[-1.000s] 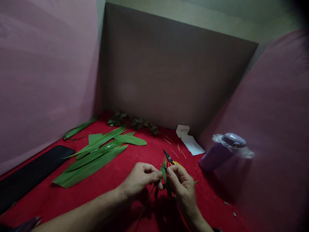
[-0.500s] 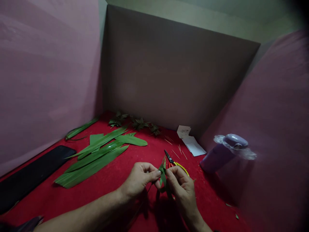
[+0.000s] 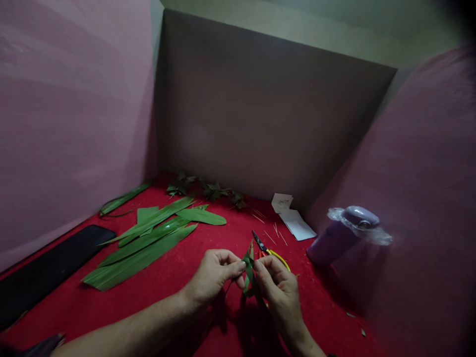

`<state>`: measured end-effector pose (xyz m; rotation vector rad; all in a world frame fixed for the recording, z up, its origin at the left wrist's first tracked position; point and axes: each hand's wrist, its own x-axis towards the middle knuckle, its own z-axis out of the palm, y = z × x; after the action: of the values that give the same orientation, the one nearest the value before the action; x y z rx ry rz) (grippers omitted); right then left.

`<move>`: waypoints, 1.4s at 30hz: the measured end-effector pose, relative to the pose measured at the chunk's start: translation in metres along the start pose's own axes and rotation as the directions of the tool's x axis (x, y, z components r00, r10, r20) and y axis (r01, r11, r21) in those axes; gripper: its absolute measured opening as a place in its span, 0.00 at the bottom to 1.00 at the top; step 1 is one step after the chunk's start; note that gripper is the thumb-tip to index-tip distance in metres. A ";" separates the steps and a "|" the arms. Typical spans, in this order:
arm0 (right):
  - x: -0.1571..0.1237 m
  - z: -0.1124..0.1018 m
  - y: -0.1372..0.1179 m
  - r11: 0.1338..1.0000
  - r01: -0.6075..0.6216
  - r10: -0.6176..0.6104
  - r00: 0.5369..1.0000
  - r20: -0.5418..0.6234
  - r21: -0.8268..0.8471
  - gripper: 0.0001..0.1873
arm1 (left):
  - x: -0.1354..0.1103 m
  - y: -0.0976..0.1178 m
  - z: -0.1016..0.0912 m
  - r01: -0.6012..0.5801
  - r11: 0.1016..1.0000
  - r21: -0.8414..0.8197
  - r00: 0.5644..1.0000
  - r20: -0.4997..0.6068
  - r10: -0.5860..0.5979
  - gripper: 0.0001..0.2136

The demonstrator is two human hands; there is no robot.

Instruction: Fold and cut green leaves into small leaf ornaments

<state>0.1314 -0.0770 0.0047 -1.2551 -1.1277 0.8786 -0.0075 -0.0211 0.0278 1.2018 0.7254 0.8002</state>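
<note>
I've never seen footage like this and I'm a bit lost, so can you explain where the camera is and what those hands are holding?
There is no machine here: these are a person's two bare hands, filmed by a camera worn on the head that looks forward and down. The left hand and right hand pinch a folded leaf strip between their fingertips, above a red cloth. On the cloth lie long green leaves, scissors just behind the hands, thin sticks, white paper, small dark leaves at the back, a flat black object on the left, and a purple bottle on the right with clear plastic around its cap.
</note>
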 end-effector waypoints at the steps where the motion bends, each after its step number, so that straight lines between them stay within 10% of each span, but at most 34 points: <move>1: 0.000 0.000 0.001 1.000 0.004 -0.004 1.000 0.001 -0.004 0.15 | 0.000 0.000 0.000 -0.001 1.000 0.004 1.000 -0.003 0.001 0.15; 42: 0.001 0.000 -0.004 0.998 0.041 -0.042 0.999 -0.030 -0.045 0.14 | 0.006 -0.007 -0.007 -0.034 0.999 -0.005 0.998 0.052 0.035 0.17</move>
<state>0.1317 -0.0768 0.0083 -1.2727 -1.1498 0.8042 -0.0090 -0.0133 0.0195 1.2301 0.6621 0.7958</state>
